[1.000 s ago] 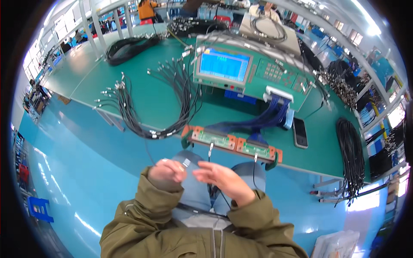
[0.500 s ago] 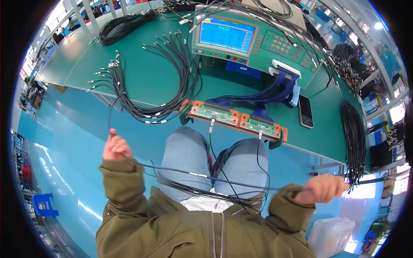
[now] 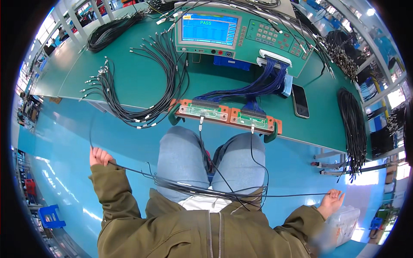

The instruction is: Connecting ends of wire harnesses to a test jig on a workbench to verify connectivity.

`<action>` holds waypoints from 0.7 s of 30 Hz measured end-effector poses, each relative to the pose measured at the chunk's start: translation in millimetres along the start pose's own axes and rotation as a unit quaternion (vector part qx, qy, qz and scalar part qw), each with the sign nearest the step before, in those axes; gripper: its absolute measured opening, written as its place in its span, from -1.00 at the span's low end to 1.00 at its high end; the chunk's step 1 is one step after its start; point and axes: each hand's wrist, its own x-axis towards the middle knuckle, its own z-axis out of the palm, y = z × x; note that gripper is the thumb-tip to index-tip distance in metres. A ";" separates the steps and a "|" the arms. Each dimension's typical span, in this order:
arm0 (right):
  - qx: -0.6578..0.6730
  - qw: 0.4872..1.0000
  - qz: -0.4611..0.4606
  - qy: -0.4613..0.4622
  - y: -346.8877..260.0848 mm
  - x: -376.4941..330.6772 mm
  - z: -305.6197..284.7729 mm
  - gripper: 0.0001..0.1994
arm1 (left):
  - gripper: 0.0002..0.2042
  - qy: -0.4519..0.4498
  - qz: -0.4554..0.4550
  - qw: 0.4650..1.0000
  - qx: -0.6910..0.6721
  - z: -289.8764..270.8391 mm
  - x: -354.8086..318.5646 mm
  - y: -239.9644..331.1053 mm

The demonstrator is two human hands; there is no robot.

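Observation:
My left hand (image 3: 100, 156) is out to my left at knee height, its fingers closed on a thin black cable (image 3: 142, 173). The cable runs across my lap to my right hand (image 3: 332, 201), which is stretched far to the right and grips the cable's other end. More black cables (image 3: 206, 189) lie bunched over my thighs. Two of them rise to an orange test fixture (image 3: 227, 115) at the bench's front edge and are plugged into it. A blue ribbon harness (image 3: 254, 88) joins the fixture to a green tester (image 3: 241, 32) with a lit blue screen.
A fan of black cables (image 3: 129, 92) lies on the green bench (image 3: 129, 71) at left, a coil (image 3: 109, 30) behind it. A dark phone (image 3: 300, 101) lies right of the fixture. A cable bundle (image 3: 355, 129) hangs over the bench's right end. A clear bin (image 3: 344, 223) stands beside my right arm.
My hands were together at my lap a second ago. They have spread wide apart, left hand to the left and right hand to the right, pulling one cable out straight between them.

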 end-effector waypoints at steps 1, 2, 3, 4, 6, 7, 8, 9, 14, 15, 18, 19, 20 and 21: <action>0.009 1.000 -0.001 0.007 -19.6 17.2 -16.3 -0.90 | -0.64 -0.003 -0.004 1.000 0.000 5.1 -5.0 -9.5; 0.018 1.000 -0.001 0.014 -11.1 20.9 -17.1 -0.90 | -0.61 -0.014 0.044 0.999 0.010 22.1 -16.4 -29.5; 0.026 0.999 0.000 0.021 -3.7 22.7 -18.3 -0.89 | -0.59 -0.025 0.092 0.995 0.019 37.4 -24.3 -48.4; 0.033 0.999 0.006 0.027 20.9 14.0 -12.3 -0.89 | -0.58 -0.031 0.085 0.996 0.024 50.3 -34.9 -61.5; 0.045 0.998 0.009 0.037 69.2 6.2 12.4 -0.88 | -0.56 -0.038 0.073 0.996 0.024 58.2 -42.2 -82.5; 0.051 0.998 0.011 0.042 88.8 2.0 19.4 -0.88 | -0.55 -0.013 0.059 0.998 -0.025 58.5 -42.4 -91.0; 0.058 0.997 0.018 0.047 99.1 0.7 17.3 -0.87 | -0.54 0.014 0.050 0.996 -0.071 56.8 -42.8 -93.1; 0.066 0.996 0.023 0.051 102.5 7.6 11.4 -0.87 | -0.54 0.013 0.051 0.996 -0.071 51.1 -40.9 -92.1; 0.097 0.992 0.035 0.075 95.0 15.1 -20.5 -0.85 | -0.55 0.022 0.040 0.996 -0.080 22.3 -34.3 -71.6; 0.080 0.994 0.025 0.075 93.2 15.3 -13.5 -0.87 | -0.57 0.053 0.043 0.995 -0.072 17.6 -31.5 -61.5; 0.032 0.997 -0.006 0.072 54.5 27.8 -16.9 -0.89 | -0.62 0.206 0.091 0.972 -0.068 21.6 -22.0 -21.6; 0.017 0.997 -0.013 0.072 27.3 35.6 -30.4 -0.89 | -0.65 0.251 0.105 0.962 -0.025 10.8 -21.4 -3.5; 0.008 0.997 -0.013 0.070 5.2 45.8 -42.6 -0.89 | -0.67 0.292 0.126 0.948 0.020 -9.0 -26.0 24.4; 0.000 0.998 -0.012 0.067 -8.4 49.6 -62.9 -0.88 | -0.67 0.286 0.137 0.948 0.025 -60.0 -8.5 63.1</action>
